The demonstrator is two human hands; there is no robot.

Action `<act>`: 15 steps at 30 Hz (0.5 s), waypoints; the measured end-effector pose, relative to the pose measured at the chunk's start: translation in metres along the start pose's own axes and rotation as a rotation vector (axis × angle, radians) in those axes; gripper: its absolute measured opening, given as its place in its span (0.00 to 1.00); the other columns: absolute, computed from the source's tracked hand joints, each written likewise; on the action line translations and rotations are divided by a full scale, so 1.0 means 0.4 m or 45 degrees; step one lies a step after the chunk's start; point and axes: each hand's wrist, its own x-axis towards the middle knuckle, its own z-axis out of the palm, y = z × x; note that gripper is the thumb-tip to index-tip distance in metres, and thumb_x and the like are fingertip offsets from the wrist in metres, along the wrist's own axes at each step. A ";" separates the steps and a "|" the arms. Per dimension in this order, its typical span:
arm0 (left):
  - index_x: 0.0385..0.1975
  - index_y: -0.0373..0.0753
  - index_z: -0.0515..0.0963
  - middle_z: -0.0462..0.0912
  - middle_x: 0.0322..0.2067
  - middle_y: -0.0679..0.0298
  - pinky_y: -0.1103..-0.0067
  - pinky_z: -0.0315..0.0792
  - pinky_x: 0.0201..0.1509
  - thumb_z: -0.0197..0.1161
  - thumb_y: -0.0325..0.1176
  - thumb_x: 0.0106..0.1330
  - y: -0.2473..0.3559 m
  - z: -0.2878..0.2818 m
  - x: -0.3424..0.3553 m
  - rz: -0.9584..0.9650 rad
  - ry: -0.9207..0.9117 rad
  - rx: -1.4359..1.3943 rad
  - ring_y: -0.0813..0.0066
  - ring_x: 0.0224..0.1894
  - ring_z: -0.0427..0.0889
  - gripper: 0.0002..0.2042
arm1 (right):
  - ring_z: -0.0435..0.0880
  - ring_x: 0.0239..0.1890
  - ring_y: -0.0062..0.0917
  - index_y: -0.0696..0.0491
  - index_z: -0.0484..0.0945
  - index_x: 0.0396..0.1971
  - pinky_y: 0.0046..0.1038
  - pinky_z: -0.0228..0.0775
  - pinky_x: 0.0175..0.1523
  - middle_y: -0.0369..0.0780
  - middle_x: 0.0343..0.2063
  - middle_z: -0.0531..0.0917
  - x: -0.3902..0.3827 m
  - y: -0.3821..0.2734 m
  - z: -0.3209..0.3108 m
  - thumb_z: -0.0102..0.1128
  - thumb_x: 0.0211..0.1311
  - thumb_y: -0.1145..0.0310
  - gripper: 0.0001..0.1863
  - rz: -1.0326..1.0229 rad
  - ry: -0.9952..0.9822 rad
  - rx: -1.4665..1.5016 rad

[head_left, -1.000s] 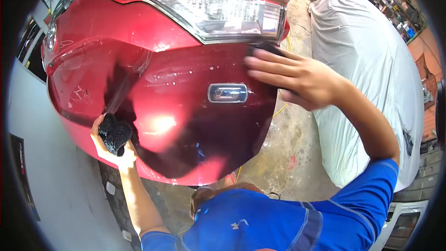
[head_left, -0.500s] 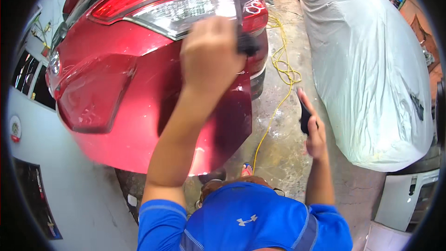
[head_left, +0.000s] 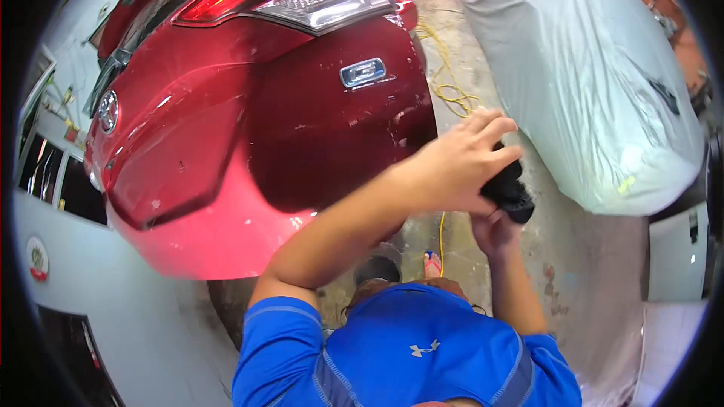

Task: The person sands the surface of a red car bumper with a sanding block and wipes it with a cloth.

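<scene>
My left hand (head_left: 467, 162) is out to the right of the red car, its fingers curled round a black, soft-looking pad (head_left: 516, 194). Close beneath it is my right hand (head_left: 496, 232), its fingers hidden behind the left hand and the pad. Whether the right hand still grips the dark flat thing seen earlier cannot be made out. The glossy red car body (head_left: 324, 128) curves across the left and middle. It bears a tail light (head_left: 332, 4) with red and clear parts, a small chrome-edged badge (head_left: 363, 73) and a round emblem (head_left: 108, 111).
A car under a pale grey cover (head_left: 581, 83) stands on the right. Yellow cord (head_left: 452, 94) lies on the concrete floor (head_left: 467, 256) between the two cars. One sandalled foot (head_left: 432, 264) is below me. A pale wall (head_left: 113, 294) runs along the left.
My left hand has swung down and right, away from the tail light, to meet my right hand. My view has shifted, showing more of the red panel below the light.
</scene>
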 end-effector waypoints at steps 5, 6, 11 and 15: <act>0.68 0.34 0.73 0.63 0.76 0.43 0.56 0.51 0.84 0.72 0.65 0.60 -0.247 -0.254 -0.056 -0.139 -0.138 0.683 0.42 0.79 0.60 0.45 | 0.87 0.58 0.34 0.55 0.72 0.70 0.38 0.81 0.64 0.44 0.60 0.84 -0.068 0.126 0.155 0.56 0.75 0.58 0.29 -0.119 -0.020 0.032; 0.73 0.32 0.69 0.60 0.78 0.43 0.57 0.48 0.85 0.67 0.69 0.62 -0.321 -0.266 -0.064 -0.175 -0.153 0.821 0.43 0.81 0.56 0.50 | 0.86 0.59 0.35 0.55 0.72 0.71 0.40 0.81 0.64 0.44 0.62 0.83 -0.112 0.164 0.157 0.56 0.75 0.59 0.29 -0.073 -0.029 0.108; 0.80 0.25 0.51 0.52 0.81 0.42 0.59 0.41 0.87 0.54 0.71 0.69 -0.348 -0.183 0.050 -0.458 -0.600 1.037 0.48 0.85 0.47 0.55 | 0.85 0.59 0.39 0.55 0.72 0.71 0.42 0.81 0.64 0.46 0.65 0.81 -0.298 0.292 0.214 0.54 0.76 0.61 0.27 0.017 0.149 0.146; 0.80 0.28 0.52 0.54 0.81 0.44 0.62 0.44 0.87 0.53 0.67 0.73 -0.342 -0.183 0.022 -0.438 -0.537 0.953 0.51 0.84 0.50 0.50 | 0.85 0.60 0.43 0.56 0.72 0.71 0.46 0.80 0.65 0.49 0.64 0.81 -0.432 0.360 0.247 0.54 0.76 0.62 0.27 0.060 0.263 0.212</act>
